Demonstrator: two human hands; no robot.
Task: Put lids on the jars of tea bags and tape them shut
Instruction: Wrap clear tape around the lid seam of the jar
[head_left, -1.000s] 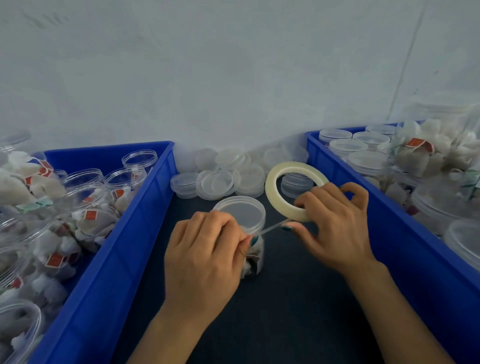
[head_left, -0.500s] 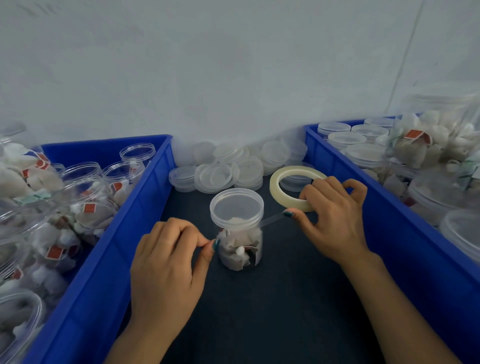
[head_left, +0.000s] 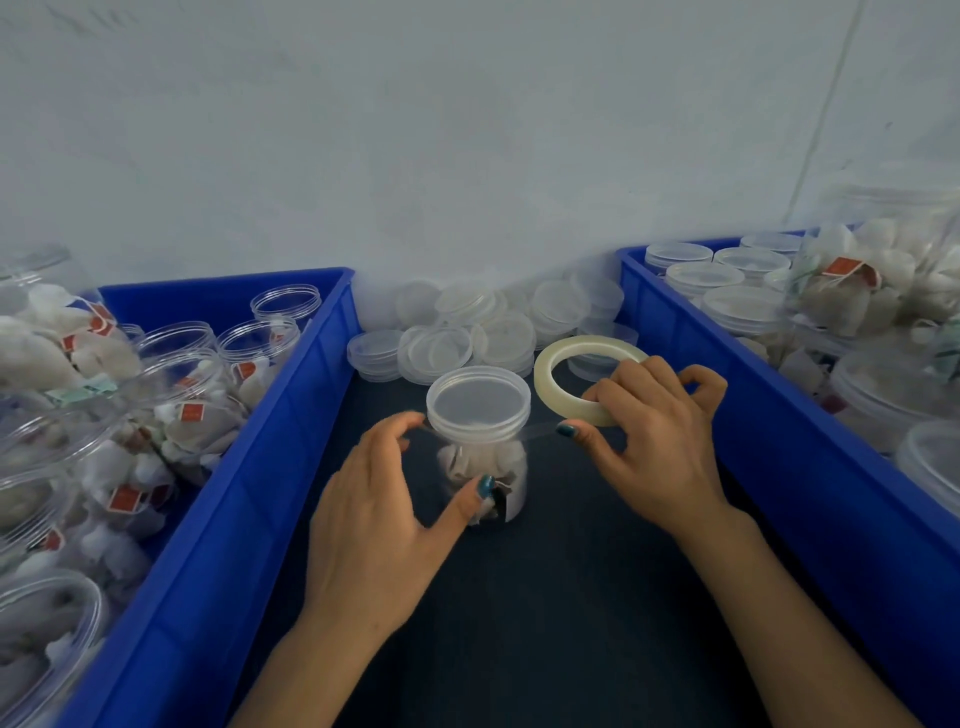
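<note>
The jar (head_left: 480, 467) stands upright on the dark mat (head_left: 545, 597), in the gap between two blue bins. It holds tea bags, and its lid (head_left: 478, 402) sits on top. A clear strip (head_left: 540, 428) of tape runs across the near side of the lid's rim, from the roll (head_left: 543, 371) on the right to the left side of the lid.

The left hand (head_left: 374, 519) grips the jar. Its thumb lies against the lower front of the glass and its curled fingertips meet the strip's end at the lid's left edge. Whether that end is already stuck down cannot be told.

The right hand (head_left: 660, 431) is just right of the jar and holds the roll, with its fingers hooked over the ring's near side. Its thumb (head_left: 576, 434) lies on the strip where it leaves the roll. The roll is tilted, with its far edge higher, and is apart from the jar.

Behind the jar, a heap of loose lids (head_left: 441, 348) lies against the wall (head_left: 467, 156). The left bin (head_left: 291, 415) holds open jars (head_left: 176, 343) with tea bags inside and red tags showing. The right bin (head_left: 727, 395) holds lidded jars (head_left: 743, 306). More tea bags are piled at its far right.
</note>
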